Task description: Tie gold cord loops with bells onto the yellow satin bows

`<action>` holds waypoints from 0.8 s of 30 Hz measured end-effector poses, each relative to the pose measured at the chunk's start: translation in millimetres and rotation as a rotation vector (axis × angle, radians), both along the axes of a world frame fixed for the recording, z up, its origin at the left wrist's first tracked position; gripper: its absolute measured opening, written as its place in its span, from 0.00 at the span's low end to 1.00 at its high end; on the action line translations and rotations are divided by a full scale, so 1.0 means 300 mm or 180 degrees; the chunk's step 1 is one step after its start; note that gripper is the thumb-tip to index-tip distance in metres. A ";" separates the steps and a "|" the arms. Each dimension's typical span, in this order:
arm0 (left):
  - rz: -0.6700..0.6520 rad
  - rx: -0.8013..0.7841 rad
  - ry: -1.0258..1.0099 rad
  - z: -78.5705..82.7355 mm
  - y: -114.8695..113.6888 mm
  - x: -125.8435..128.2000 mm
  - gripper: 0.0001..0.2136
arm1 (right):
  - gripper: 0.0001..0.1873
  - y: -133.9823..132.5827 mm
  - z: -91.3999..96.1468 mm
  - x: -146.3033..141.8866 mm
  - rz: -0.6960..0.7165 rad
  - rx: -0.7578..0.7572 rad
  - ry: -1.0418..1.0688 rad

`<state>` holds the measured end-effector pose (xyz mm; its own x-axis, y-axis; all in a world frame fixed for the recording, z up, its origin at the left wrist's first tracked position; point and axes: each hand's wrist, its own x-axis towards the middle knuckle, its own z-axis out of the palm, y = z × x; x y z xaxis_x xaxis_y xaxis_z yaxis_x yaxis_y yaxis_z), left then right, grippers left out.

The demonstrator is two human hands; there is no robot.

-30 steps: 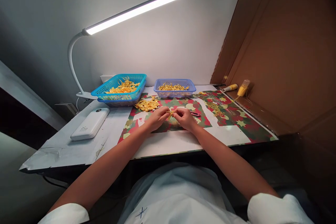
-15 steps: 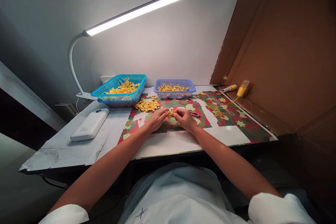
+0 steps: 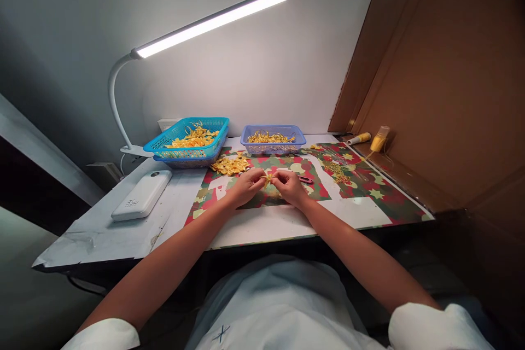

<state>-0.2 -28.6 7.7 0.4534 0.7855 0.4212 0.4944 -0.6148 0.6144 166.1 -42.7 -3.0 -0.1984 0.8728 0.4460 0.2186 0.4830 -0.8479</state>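
Observation:
My left hand (image 3: 246, 186) and my right hand (image 3: 290, 185) meet over the patterned mat (image 3: 361, 186), fingers pinched on a small yellow ribbon piece (image 3: 268, 178) held between them. A loose pile of yellow bows (image 3: 230, 163) lies just beyond my left hand. Behind it stands a turquoise basket (image 3: 185, 142) with yellow pieces. A purple basket (image 3: 273, 139) with more yellow pieces stands behind my hands. A small dark tool (image 3: 305, 179) lies right of my right hand.
A white power bank (image 3: 141, 194) lies on the left of the table (image 3: 123, 235). A white desk lamp (image 3: 213, 19) arches overhead. A brown cardboard screen (image 3: 443, 82) walls the right side, with a yellow thread spool (image 3: 359, 138) and a small bottle (image 3: 379, 138) at its foot.
Both hands stay together on the yellow piece, the fingers shifting slightly. The view has tipped a little.

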 end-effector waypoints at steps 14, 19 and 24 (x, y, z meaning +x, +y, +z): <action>-0.0193 -0.0238 -0.0110 -0.002 -0.002 -0.015 0.14 | 0.13 0.005 -0.009 0.003 0.0061 0.0084 -0.0307; -0.0144 -0.0224 -0.0092 -0.010 0.006 -0.013 0.14 | 0.14 0.008 -0.005 0.002 0.0062 0.0060 -0.0241; -0.0203 -0.0360 -0.0319 -0.012 0.001 -0.011 0.15 | 0.15 0.010 -0.005 0.001 0.0114 -0.0048 -0.0150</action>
<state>-3.6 -28.4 4.0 0.4639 0.8015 0.3773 0.3893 -0.5670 0.7259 166.4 -39.8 -4.4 -0.2501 0.8713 0.4223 0.2413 0.4785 -0.8443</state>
